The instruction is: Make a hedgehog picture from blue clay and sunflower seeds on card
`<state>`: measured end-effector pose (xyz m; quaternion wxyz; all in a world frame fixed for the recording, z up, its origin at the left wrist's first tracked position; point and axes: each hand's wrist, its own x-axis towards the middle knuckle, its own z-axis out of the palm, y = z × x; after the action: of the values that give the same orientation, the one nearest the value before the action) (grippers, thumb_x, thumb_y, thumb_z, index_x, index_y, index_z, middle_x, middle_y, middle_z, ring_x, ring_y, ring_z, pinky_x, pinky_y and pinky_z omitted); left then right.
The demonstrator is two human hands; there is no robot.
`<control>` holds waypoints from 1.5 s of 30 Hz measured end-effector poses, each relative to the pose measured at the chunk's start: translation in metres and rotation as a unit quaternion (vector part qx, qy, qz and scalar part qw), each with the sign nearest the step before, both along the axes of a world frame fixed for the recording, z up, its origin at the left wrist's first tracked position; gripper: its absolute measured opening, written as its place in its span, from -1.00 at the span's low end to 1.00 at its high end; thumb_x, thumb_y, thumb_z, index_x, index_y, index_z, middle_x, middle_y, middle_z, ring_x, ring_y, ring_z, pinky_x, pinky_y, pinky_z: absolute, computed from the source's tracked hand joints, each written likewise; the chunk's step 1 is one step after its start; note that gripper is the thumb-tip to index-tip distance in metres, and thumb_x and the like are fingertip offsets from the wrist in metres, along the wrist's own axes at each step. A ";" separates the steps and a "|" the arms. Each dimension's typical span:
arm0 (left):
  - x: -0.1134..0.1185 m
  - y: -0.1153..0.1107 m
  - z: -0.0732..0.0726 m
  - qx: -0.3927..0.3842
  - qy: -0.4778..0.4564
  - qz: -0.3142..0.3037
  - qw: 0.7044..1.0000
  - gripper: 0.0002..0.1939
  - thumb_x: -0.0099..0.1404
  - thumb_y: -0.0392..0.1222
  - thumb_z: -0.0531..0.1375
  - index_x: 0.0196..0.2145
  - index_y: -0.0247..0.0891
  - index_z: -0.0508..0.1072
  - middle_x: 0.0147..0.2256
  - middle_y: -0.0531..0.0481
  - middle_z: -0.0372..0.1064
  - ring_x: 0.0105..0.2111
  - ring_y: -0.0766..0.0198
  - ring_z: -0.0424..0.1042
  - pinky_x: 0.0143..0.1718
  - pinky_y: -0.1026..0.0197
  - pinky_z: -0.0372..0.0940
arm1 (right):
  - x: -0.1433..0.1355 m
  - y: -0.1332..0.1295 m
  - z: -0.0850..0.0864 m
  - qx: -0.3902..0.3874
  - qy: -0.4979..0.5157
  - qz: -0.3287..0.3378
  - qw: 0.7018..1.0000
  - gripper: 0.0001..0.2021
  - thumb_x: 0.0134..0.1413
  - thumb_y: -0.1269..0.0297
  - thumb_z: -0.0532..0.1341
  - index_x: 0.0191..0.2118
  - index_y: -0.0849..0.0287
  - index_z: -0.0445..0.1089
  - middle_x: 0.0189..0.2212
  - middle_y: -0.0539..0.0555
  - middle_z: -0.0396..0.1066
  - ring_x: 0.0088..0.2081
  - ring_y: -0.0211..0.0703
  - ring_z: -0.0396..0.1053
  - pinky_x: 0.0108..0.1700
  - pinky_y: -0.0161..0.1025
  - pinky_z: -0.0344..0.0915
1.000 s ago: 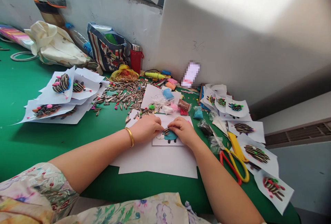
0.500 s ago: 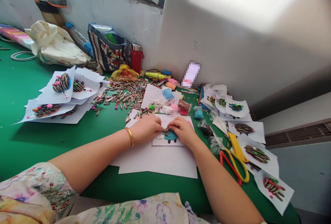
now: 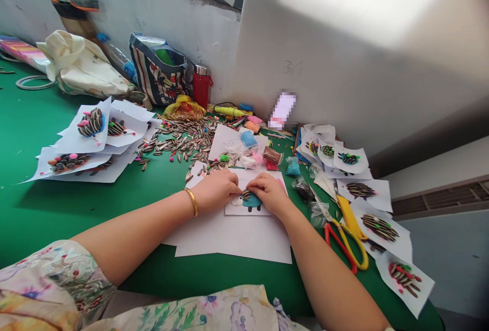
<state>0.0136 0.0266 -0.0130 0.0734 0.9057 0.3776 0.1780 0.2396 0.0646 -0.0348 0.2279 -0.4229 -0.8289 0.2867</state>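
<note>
A small white paper card [image 3: 234, 210] lies before me on larger white sheets [image 3: 233, 239]. It bears a hedgehog shape with a blue clay body [image 3: 252, 201], dark feet and striped sunflower seeds [image 3: 245, 194] set near the head. My left hand [image 3: 217, 188], with a gold bangle at the wrist, is curled on the card's left side, thumb and forefinger beside the head. Thumb and forefinger of my right hand [image 3: 269, 191] are pinched together at the top of the blue body, apparently on a sunflower seed; the fingers mostly hide it.
Loose sunflower seeds [image 3: 179, 137] spread behind my left hand. Bagged clay, including a brown pack [image 3: 272, 156], sits beyond the card. Scissors [image 3: 349, 244] lie right of my right forearm. Finished hedgehog cards are stacked left [image 3: 76, 160] and lined up right [image 3: 378, 224]. A red flask [image 3: 200, 86] stands by the wall.
My right fingertips have shifted very slightly to the left over the blue body. Everything else looks the same.
</note>
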 end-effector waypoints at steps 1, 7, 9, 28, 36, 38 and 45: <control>0.000 0.000 0.000 0.001 -0.002 -0.001 1.000 -0.79 0.33 -0.28 0.18 -0.25 -0.09 0.64 -0.32 -0.03 0.45 -0.32 0.23 0.37 -0.24 0.18 0.17 | 0.000 0.000 0.000 0.000 -0.001 0.000 1.000 -0.82 0.17 0.42 0.25 -0.26 0.03 0.60 -0.33 0.03 0.36 -0.23 -0.16 0.36 -0.15 -0.24 0.29; -0.002 0.000 0.003 -0.001 0.006 -0.005 1.000 -0.78 0.35 -0.25 0.16 -0.27 -0.10 0.63 -0.32 -0.04 0.47 -0.32 0.22 0.38 -0.24 0.18 0.17 | 0.000 -0.001 0.001 -0.004 0.001 0.000 1.000 -0.82 0.17 0.42 0.24 -0.26 0.04 0.60 -0.33 0.03 0.36 -0.23 -0.16 0.36 -0.14 -0.23 0.29; -0.002 0.000 0.004 -0.006 0.011 -0.007 1.000 -0.77 0.35 -0.25 0.16 -0.29 -0.11 0.63 -0.33 -0.04 0.47 -0.32 0.22 0.39 -0.24 0.18 0.17 | 0.001 0.000 0.002 -0.004 0.004 0.001 1.000 -0.82 0.17 0.43 0.24 -0.27 0.05 0.59 -0.33 0.03 0.37 -0.22 -0.16 0.36 -0.13 -0.23 0.29; 0.001 -0.008 0.014 0.002 0.089 -0.018 0.996 -0.78 0.37 -0.27 0.13 -0.25 -0.17 0.60 -0.28 -0.07 0.44 -0.31 0.20 0.34 -0.27 0.15 0.14 | 0.001 -0.001 0.003 -0.002 0.008 -0.002 1.000 -0.82 0.15 0.42 0.25 -0.26 0.05 0.60 -0.33 0.04 0.37 -0.23 -0.15 0.37 -0.15 -0.20 0.30; 0.001 -0.009 0.016 0.009 0.102 -0.026 0.994 -0.80 0.37 -0.26 0.13 -0.27 -0.21 0.58 -0.26 -0.08 0.43 -0.33 0.21 0.34 -0.29 0.15 0.15 | 0.001 -0.001 0.002 -0.002 0.009 -0.004 1.000 -0.82 0.16 0.40 0.24 -0.25 0.04 0.61 -0.34 0.04 0.36 -0.24 -0.14 0.37 -0.16 -0.20 0.31; 0.000 -0.008 0.016 -0.002 0.081 -0.030 0.996 -0.80 0.37 -0.26 0.13 -0.29 -0.21 0.58 -0.26 -0.08 0.43 -0.31 0.21 0.36 -0.26 0.16 0.18 | 0.001 -0.002 0.003 -0.007 0.009 -0.003 1.000 -0.82 0.17 0.39 0.24 -0.25 0.04 0.61 -0.33 0.04 0.37 -0.23 -0.14 0.37 -0.14 -0.19 0.32; -0.003 -0.006 0.015 -0.018 0.051 -0.039 0.998 -0.79 0.38 -0.27 0.11 -0.22 -0.22 0.57 -0.22 -0.11 0.45 -0.26 0.18 0.40 -0.20 0.16 0.22 | 0.001 -0.002 0.004 -0.005 0.012 -0.006 1.000 -0.82 0.16 0.38 0.24 -0.26 0.03 0.61 -0.33 0.05 0.38 -0.22 -0.13 0.38 -0.13 -0.18 0.33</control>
<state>0.0103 0.0205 0.0025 0.0773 0.9264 0.3480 0.1213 0.2406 0.0631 -0.0309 0.2378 -0.4251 -0.8221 0.2946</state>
